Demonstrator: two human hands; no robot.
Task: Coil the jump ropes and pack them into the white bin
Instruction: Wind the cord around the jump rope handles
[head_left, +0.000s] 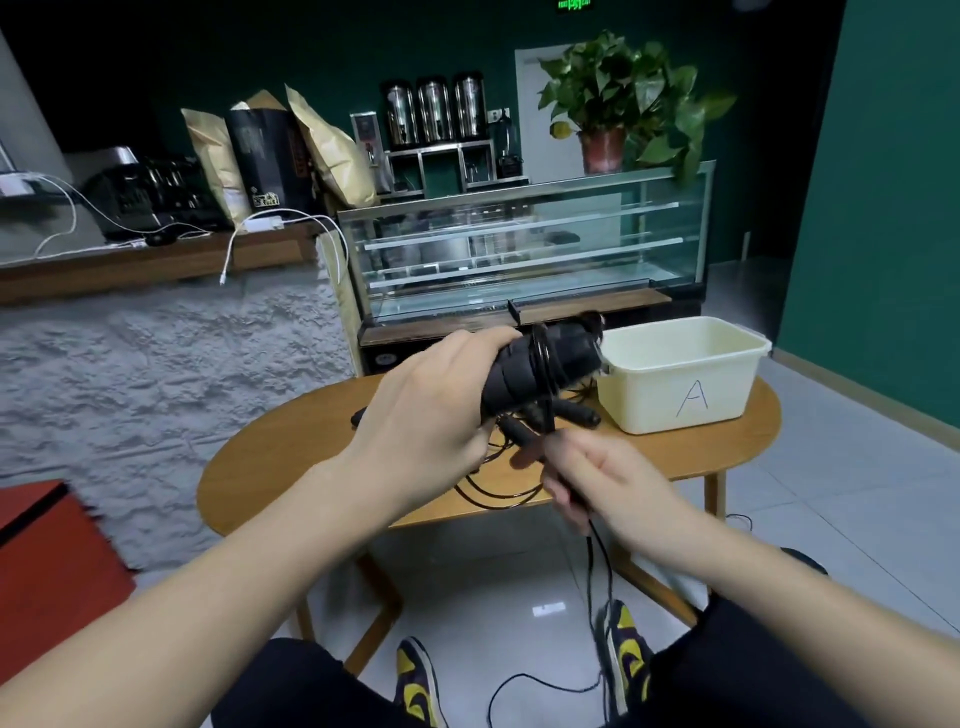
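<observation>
My left hand (431, 410) grips a pair of black jump rope handles (540, 364), held together above the wooden table, with several turns of thin black cord wound around them. Just below, my right hand (597, 478) pinches the loose cord (597, 587), which trails down past the table edge to the floor by my shoes. More black handles (576, 413) and loops of cord (498, 493) lie on the table under my hands. The white bin (685, 410), marked with an A, stands on the table's right end; I see nothing inside it.
The oval wooden table (291, 457) has open floor tiles to its right. A glass display case (519, 249) stands behind it, with a potted plant (618, 98) on top. A red box (47, 566) sits at the left. My legs and yellow-black shoes (626, 649) are under the table's near edge.
</observation>
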